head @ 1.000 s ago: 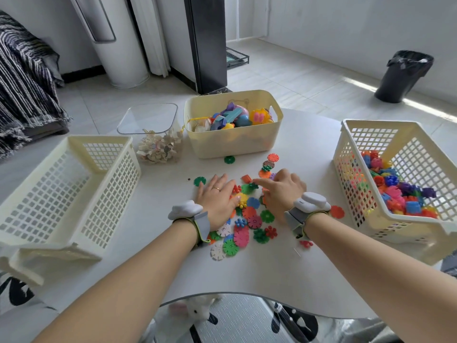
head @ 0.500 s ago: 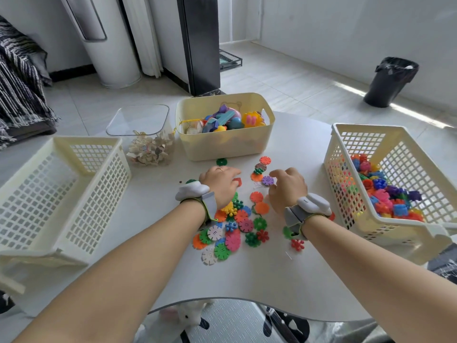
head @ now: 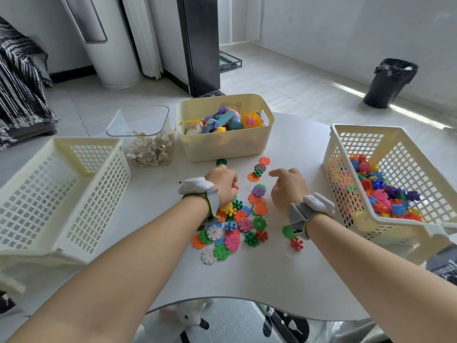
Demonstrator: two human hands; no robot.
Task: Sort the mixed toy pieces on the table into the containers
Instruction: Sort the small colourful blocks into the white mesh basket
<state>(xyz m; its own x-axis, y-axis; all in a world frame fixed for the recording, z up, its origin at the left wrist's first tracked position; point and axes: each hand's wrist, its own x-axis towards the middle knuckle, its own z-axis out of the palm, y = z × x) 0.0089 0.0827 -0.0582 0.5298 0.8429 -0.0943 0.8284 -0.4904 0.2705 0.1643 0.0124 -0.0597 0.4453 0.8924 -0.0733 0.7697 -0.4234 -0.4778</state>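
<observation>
A pile of colourful flower-shaped toy discs (head: 232,233) lies in the middle of the white table (head: 247,280), with a few more discs (head: 259,167) further back. My left hand (head: 222,184) sits at the pile's far edge. Its fingers are curled under, and a red piece shows at the fingertips. My right hand (head: 286,186) hovers to the right of the discs. Its index finger points left, its other fingers are curled, and its palm is hidden. The white lattice basket on the right (head: 331,144) holds many coloured pieces (head: 385,194). The lattice basket on the left (head: 99,194) holds nothing.
A yellow bin (head: 222,144) of larger mixed toys stands behind the pile. A clear tub (head: 148,149) with pale scraps is to its left. A stray green disc (head: 288,231) and a red one (head: 296,243) lie by my right wrist. A black trash bin (head: 390,82) stands on the floor.
My left hand went from lying flat on the pile to curled at its far edge. My right hand lifted off the discs and shifted right, and its index finger now sticks out.
</observation>
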